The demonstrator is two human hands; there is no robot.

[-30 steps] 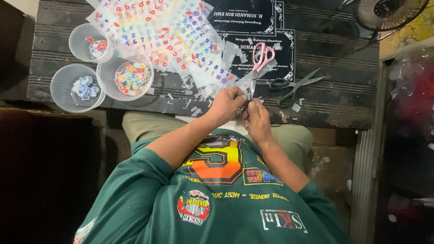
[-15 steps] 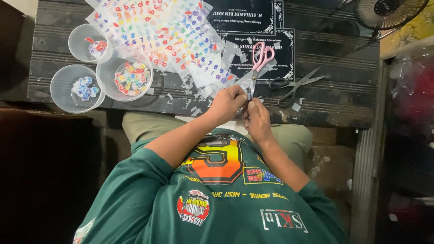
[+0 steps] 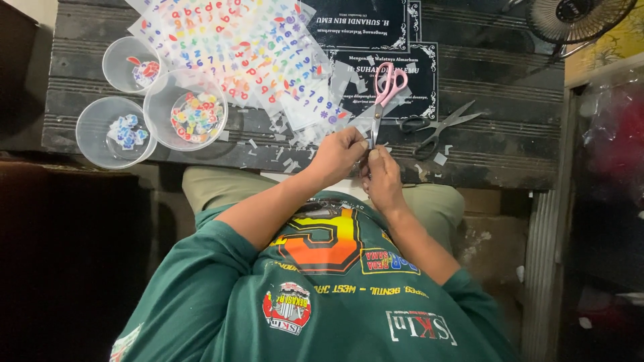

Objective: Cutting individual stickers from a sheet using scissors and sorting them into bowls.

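My left hand [image 3: 337, 157] and my right hand [image 3: 383, 177] meet fingertip to fingertip at the near edge of the dark wooden table [image 3: 496, 144]. Both pinch a small piece of clear sticker sheet [image 3: 363, 126]; the fingers hide most of it. Pink-handled scissors [image 3: 387, 90] lie on the table just beyond, the blade tips pointing at my fingers. Clear sticker sheets [image 3: 241, 50] with coloured letters and numbers are spread to the left of my hands. Small clear offcuts [image 3: 288, 157] litter the table edge.
Three clear plastic cups with cut stickers stand at the left: one [image 3: 115, 132], one [image 3: 186, 118], one [image 3: 134, 65]. Grey scissors [image 3: 436, 127] lie right of the pink pair. Black printed cards [image 3: 362, 40] lie under them. A fan [image 3: 577, 17] sits at the top right.
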